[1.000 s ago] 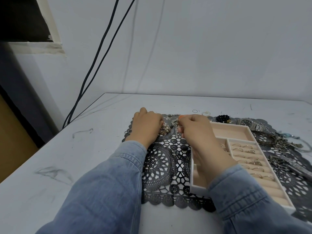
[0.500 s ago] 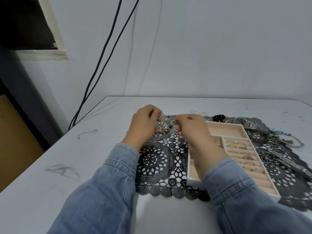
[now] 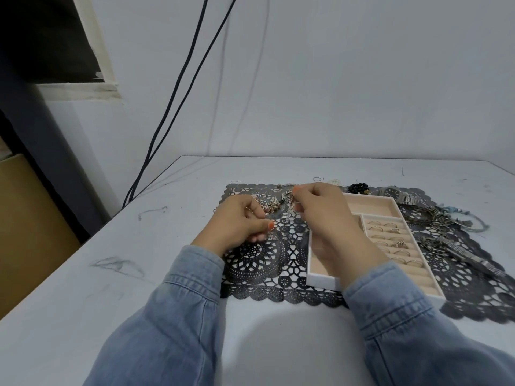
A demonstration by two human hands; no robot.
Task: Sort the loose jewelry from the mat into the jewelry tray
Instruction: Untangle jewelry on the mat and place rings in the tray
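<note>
One thin chain (image 3: 290,211) pinched by left fingers (image 3: 269,225) and right fingers (image 3: 299,190), over mat (image 3: 259,263)

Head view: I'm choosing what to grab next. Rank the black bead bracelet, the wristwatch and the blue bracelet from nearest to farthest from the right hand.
From the right hand:
1. The black bead bracelet, just beyond the tray's far edge.
2. The wristwatch, farther right, at the mat's far edge.
3. The blue bracelet, far right on the mat.

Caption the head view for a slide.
Over the black lace mat, left hand and right hand pinch a fine chain beside the jewelry tray holding rings.
</note>
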